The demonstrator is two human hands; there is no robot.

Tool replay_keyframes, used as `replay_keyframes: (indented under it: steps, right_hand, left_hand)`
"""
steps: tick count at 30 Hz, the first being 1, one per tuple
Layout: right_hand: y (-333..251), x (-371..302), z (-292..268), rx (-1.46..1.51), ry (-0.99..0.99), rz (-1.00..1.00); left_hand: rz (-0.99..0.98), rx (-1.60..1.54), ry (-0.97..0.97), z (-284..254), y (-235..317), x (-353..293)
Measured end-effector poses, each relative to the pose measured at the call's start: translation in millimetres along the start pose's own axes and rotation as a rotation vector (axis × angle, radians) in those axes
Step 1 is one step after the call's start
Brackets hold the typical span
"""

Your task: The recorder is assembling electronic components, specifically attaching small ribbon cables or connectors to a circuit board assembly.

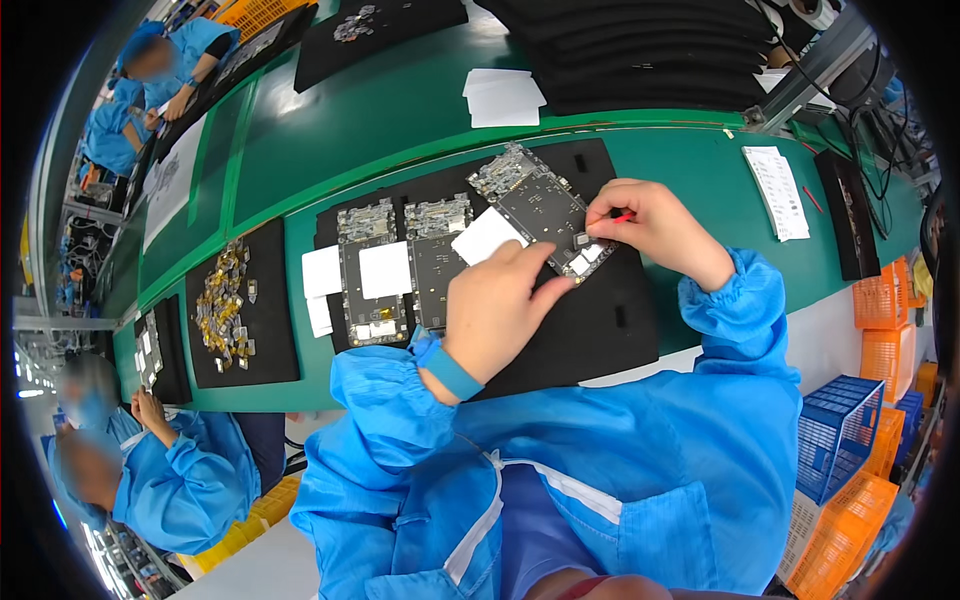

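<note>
A dark circuit board (541,215) lies slanted on a black foam mat (600,330), with a cluster of small metal parts along its far end. My left hand (497,305) holds this board at its near left edge, thumb by the near corner. A blank white card (487,236) overlaps the board's left side, just beyond my left fingers. Over the board's right edge, my right hand (640,222) pinches a small red tool (625,217); its working end is hidden by the fingers. White rectangular parts (582,264) sit near the board's near end.
More circuit boards (373,270) and white cards (385,271) lie leftward on the mat. Farther left, a black mat (275,340) carries a pile of small gold and silver parts (225,305). Paper sheets (775,190) lie right. Crates (838,435) stand below right; co-workers (185,480) sit left.
</note>
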State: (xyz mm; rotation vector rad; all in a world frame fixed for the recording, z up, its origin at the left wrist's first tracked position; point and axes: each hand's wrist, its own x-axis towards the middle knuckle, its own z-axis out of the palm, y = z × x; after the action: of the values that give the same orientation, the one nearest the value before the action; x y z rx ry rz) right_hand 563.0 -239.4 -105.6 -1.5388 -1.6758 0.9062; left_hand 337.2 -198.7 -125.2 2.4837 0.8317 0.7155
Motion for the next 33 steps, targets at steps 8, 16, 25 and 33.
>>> replay_keyframes:
  steps: [8, 16, 25, 33]
  right_hand:
    - [10.8, 16.5, 1.0, -0.163, -0.097, -0.106]
    - [11.8, 8.1, 14.3, -0.24, -0.017, -0.206]
    - [16.2, 3.4, 10.7, -0.154, -0.114, -0.21]
    - [1.2, 18.8, -4.0, -0.447, -0.044, -0.32]
  left_hand:
    - [0.121, 0.271, -0.069, 15.1, 0.9, -3.2]
    - [0.055, 0.131, -0.122, 3.8, -3.0, -1.2]
    - [0.001, -0.038, -0.216, 4.3, -6.2, 6.7]
    - [-0.032, 0.042, -0.063, 0.3, -10.1, 24.4]
